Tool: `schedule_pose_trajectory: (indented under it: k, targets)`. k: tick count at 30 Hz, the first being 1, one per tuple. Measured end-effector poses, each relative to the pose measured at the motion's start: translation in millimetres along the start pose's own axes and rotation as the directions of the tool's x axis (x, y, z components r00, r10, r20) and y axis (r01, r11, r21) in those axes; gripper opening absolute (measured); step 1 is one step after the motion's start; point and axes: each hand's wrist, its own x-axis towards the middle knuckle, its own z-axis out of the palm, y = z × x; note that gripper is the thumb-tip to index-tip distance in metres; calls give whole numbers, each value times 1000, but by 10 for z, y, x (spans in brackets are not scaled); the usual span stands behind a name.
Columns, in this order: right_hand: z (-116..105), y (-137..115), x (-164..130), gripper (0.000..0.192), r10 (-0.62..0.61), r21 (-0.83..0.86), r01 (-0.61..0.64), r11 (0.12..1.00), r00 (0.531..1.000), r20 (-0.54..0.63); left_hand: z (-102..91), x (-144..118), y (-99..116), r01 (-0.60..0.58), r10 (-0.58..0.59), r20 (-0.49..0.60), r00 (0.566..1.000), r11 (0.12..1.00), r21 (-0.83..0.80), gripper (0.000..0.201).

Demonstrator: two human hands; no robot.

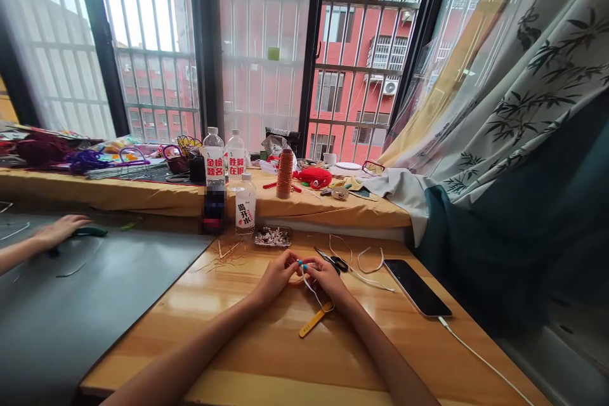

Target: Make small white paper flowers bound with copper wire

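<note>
Two bare forearms reach in from the bottom edge, both belonging to the person wearing the camera. No sleeve shows on either arm; they are uncovered as far back as can be seen. The left hand (275, 278) and the right hand (327, 277) carry no gloves, and no watch or bracelet sits at either wrist. The fingers are slim. Whether any ring is worn is too small to tell. The fingernails cannot be made out clearly.
</note>
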Motion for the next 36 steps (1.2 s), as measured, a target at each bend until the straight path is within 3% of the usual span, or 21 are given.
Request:
schedule_pose_trajectory:
  k: [9, 13, 17, 20, 23, 28, 36]
  targets:
    - [-27, 71, 64, 26, -20, -67, 17, 998, 999, -39, 34, 4, -49, 32, -31, -9, 999, 999, 33, 26]
    - [-8, 82, 59, 23, -32, -141, 31, 990, 999, -7, 27, 35, -111, 87, -84, -80, 993, 996, 28, 33]
    - [14, 61, 36, 21, -37, -150, 38, 988, 999, 3, 13, 39, -122, 83, -81, -53, 995, 996, 42, 20]
    - [9, 60, 44, 19, -21, -101, 12, 995, 996, -86, 13, 39, -135, 59, -57, -57, 997, 998, 29, 18]
    - [-10, 76, 65, 18, -3, -48, -5, 999, 987, -159, 17, 48, -166, 105, -107, -60, 992, 994, -23, 22]
    - [-28, 110, 78, 19, -4, -30, 0, 1000, 992, -125, 22, 31, -125, 166, -167, 0, 986, 977, -134, 24]
    - [-8, 89, 52, 19, -35, -92, 24, 995, 993, -115, 41, 10, -84, 137, -144, -29, 989, 976, -169, 13]
